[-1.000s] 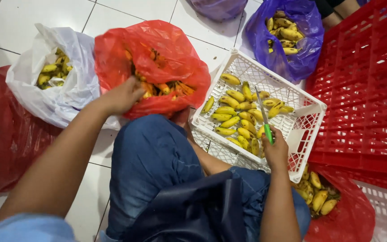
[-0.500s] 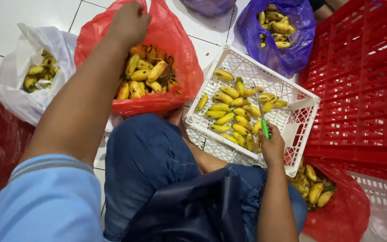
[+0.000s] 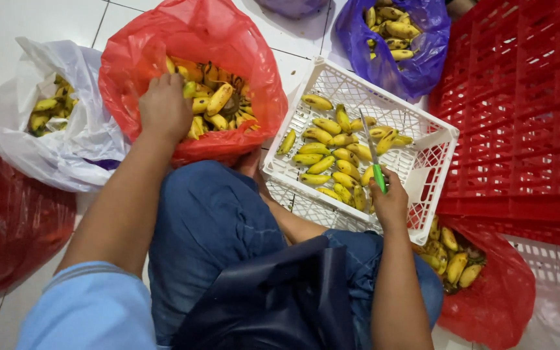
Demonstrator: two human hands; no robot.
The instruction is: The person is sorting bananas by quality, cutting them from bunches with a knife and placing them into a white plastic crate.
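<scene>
Reaching left hand [image 3: 163, 107] into red bag [image 3: 131, 65], right hand [image 3: 390, 204] gripping knife [image 3: 374, 159].

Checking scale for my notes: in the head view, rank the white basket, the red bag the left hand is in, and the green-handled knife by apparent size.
1. White basket
2. Red bag, nearly as large, so the order is unsure
3. Green-handled knife, far smallest

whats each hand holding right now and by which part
The right hand grips a knife by its green handle, blade pointing up over the white basket. The left hand reaches into the red bag of bananas; whether it grips one cannot be told.
</scene>
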